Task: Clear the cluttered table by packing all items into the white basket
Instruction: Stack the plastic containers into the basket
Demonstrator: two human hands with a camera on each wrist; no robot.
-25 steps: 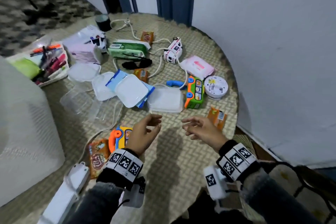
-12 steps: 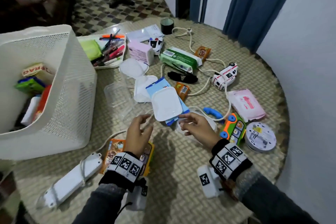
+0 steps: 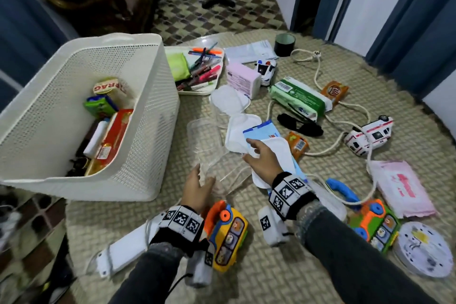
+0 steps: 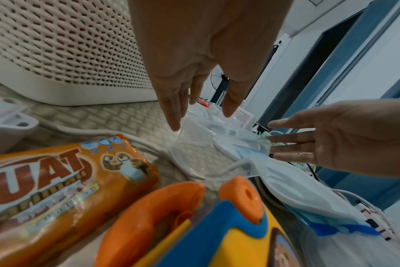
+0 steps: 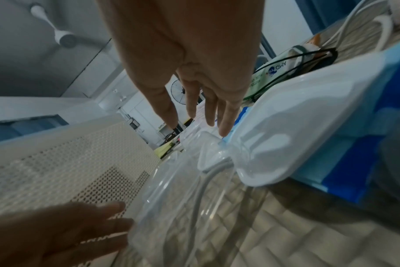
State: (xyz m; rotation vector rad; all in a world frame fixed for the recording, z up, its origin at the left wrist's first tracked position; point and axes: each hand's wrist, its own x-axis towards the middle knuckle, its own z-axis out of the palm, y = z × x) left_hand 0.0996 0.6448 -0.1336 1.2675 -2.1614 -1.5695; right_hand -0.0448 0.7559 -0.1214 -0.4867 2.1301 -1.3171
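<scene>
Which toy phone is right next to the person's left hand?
The yellow toy phone with the orange handset, just beside the left hand. The green one lies past the right arm.

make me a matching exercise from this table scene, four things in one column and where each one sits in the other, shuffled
Things:
1. black tape roll
2. red box
3. round white disc
4. pens

Places:
A. inside the white basket
B. in the white tray
C. far edge of the table
D. near right edge of the table

Pairs: 1-C, 2-A, 3-D, 4-B
</scene>
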